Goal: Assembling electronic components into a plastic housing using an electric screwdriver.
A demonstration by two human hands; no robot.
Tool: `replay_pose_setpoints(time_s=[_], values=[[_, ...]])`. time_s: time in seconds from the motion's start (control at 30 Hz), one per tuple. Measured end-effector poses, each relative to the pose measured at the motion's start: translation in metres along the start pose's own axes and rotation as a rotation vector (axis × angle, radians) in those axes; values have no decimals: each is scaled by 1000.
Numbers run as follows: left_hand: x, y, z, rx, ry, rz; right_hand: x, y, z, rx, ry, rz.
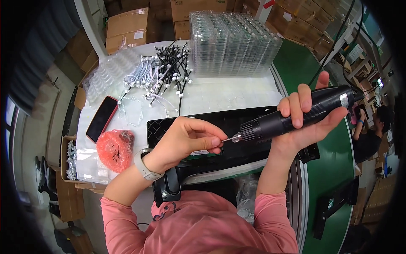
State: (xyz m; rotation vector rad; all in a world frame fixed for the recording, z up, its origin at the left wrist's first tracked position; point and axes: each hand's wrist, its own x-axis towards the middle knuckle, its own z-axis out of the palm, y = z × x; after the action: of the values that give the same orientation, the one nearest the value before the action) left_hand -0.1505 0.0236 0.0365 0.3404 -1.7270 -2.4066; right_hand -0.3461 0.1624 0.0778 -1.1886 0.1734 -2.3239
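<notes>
My right hand is wrapped round a black electric screwdriver, its thumb and index finger stretched along the body. The tool lies nearly level, tip toward the left. With thumb and fingertips my left hand pinches the end of the screwdriver's thin metal bit; whether a screw sits there too is hidden by the fingers. Beneath both hands a long black plastic housing rests along the table's near edge. A bit of green circuit board shows inside it, next to the left hand.
Pink bubble wrap with small dark pieces on it and a phone lie at left. Farther back are bundled cables and stacked clear trays. A green conveyor runs at right, bearing another black housing; a person sits beyond.
</notes>
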Motion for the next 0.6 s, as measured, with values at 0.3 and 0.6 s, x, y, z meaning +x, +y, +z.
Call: replay_pose_setpoints(time_s=[0.3,0.6], values=[[-1,-5,-3,42,73,29,-3,9,2,-45,113,10],[1,-13,-7,11,116,95,7,27,31,-345,520,47]])
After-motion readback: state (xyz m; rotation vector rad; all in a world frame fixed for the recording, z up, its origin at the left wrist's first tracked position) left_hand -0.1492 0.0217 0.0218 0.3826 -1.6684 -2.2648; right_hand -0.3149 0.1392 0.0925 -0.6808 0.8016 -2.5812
